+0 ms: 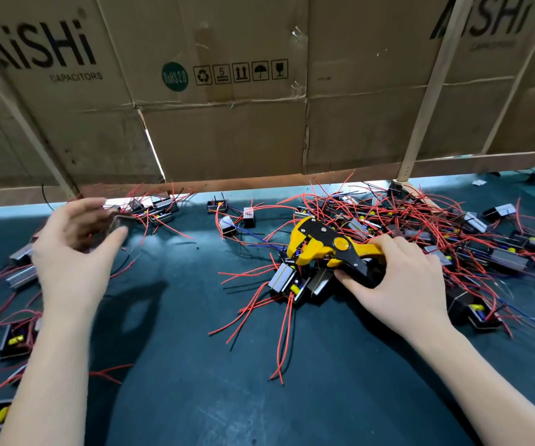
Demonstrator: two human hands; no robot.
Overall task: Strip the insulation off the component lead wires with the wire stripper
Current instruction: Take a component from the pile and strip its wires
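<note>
Left hand [76, 243] blurred, fingers loosely spread above the green mat [179, 365]; whether holding a component, cannot tell. Right hand [401, 278] gripping the yellow wire stripper [327, 249], resting on a tangle of red-leaded components [436, 226].

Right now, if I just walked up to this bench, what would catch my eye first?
Probably the yellow and black wire stripper, gripped by the right hand at centre right over a tangled pile of red lead wires and small components. To the left, the left hand is blurred above the dark green mat. Behind stands a wall of cardboard boxes.
</note>
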